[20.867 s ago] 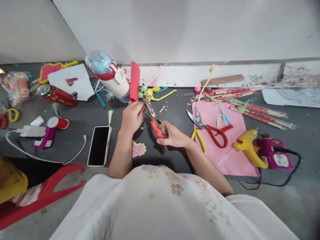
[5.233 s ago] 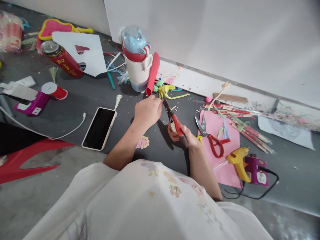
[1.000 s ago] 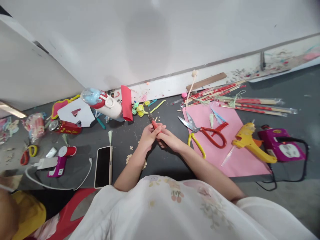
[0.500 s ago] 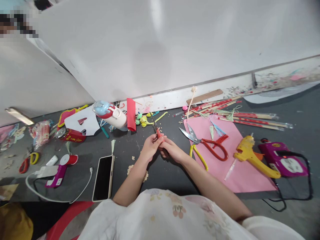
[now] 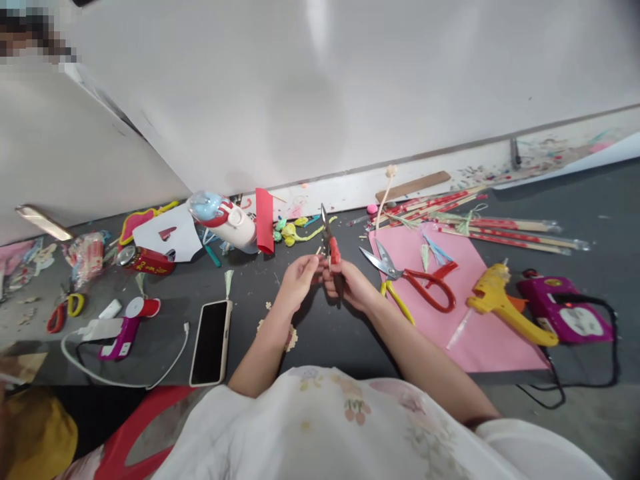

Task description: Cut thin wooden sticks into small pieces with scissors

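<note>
In my right hand is a pair of red-handled scissors, their dark blades pointing up and away from me. My left hand is beside it with thumb and fingers pinched together. A tiny pale stick-like piece shows at the left fingertips, too small to name surely. Below my left forearm lie small pale wooden cut-outs, partly hidden by the arm. To the right, larger scissors with red handles lie spread on a pink sheet.
A yellow glue gun and a purple power strip are at the right. Wrapped red-patterned sticks lie behind. On the left are a phone, a bottle, a red can and a white cable. A white panel borders the back.
My hands, together before, have drawn slightly apart. The scissors have swung more upright in my right hand and moved right, and the view has shifted slightly.
</note>
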